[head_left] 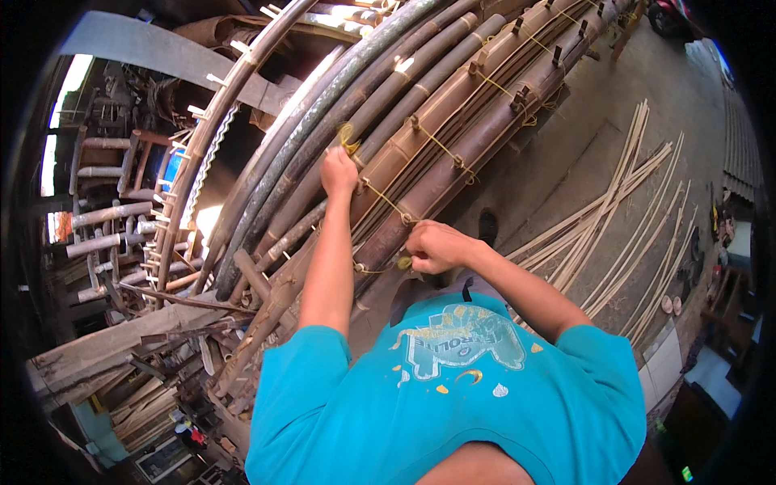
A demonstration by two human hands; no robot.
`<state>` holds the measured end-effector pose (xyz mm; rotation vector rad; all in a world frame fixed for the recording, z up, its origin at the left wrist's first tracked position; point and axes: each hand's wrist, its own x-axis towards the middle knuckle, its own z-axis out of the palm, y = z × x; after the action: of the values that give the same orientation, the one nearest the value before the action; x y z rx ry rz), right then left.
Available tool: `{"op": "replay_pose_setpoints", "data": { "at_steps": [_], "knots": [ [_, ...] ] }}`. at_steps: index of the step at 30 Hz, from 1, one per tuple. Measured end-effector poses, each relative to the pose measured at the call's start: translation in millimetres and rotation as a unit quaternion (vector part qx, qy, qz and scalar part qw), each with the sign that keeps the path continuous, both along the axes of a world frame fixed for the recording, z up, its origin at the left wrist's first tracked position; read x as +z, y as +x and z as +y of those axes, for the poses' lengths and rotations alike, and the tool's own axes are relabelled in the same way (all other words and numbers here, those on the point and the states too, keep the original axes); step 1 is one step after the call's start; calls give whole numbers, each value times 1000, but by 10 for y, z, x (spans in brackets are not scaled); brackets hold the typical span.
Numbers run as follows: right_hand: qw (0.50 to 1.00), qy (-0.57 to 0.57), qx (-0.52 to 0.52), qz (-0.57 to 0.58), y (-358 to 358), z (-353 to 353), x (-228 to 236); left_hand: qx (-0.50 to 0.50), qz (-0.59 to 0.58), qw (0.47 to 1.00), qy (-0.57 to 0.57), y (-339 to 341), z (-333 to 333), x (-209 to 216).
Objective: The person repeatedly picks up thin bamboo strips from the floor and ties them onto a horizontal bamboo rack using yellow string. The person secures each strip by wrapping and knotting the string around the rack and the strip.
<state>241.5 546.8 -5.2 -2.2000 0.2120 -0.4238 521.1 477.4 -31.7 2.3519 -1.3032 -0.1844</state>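
A long bundle of thick brown bamboo poles lies in front of me, bound across by yellow cord and small wooden pegs. My left hand is stretched out over the poles and pinches a loop of the yellow cord at the far side. My right hand is closed on the near end of the same cord at the bundle's edge, beside a knot. The cord runs taut between both hands. I wear a turquoise shirt.
Thin pale bamboo strips lie spread on the concrete floor at the right. A curved bamboo pole with pegs arcs at the left, above stacked timber and bamboo furniture frames. Sandals lie at the far right.
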Motion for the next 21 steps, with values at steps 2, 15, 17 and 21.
{"op": "replay_pose_setpoints", "data": {
  "at_steps": [2,15,17,21],
  "knots": [
    [997,0,-68,-27,48,167,130,-31,112,993,-22,-109,74,284],
    [693,484,-377,-378,1370,920,929,-137,18,990,7,-176,2098,453],
    [819,397,-269,-316,1808,1118,1272,-140,16,989,35,-195,1975,465],
    [946,285,27,-153,2391,1290,1778,-192,82,978,16,-65,2145,396]
  ]
}}
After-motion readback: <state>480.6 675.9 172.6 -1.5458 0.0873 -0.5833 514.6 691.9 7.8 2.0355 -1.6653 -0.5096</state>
